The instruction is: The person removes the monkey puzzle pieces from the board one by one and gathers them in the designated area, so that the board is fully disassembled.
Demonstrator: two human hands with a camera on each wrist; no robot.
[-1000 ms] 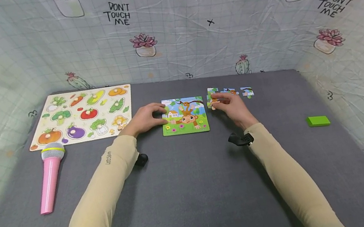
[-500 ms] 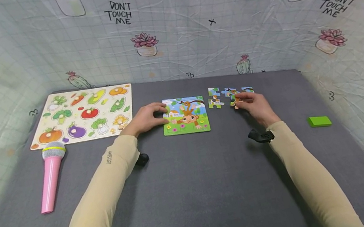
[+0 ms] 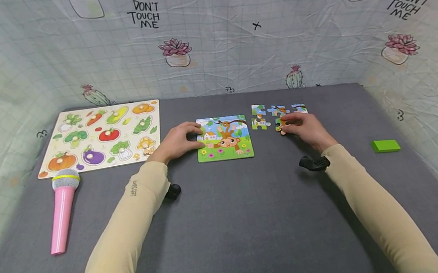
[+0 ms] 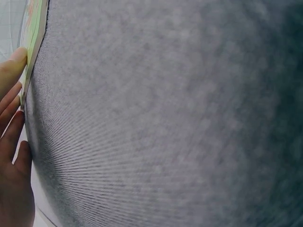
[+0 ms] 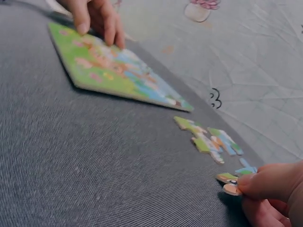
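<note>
A jigsaw piece (image 5: 231, 189) sits pinched in the right hand (image 3: 306, 129), loose pieces (image 3: 259, 123) left of and beyond it; a brushing fingertip could scatter them. The left hand (image 3: 178, 142) rests uncurled fingers on the picture board (image 3: 225, 150). The right wrist view bares the pinch; the left's shows no pieces.

This is a tabletop booth, its grey table (image 3: 235, 230) enclosed on three sides by cactus-printed fabric (image 3: 219, 59).

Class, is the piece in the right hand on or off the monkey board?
Off: the right hand pinches the piece clearly apart from the monkey board.
</note>
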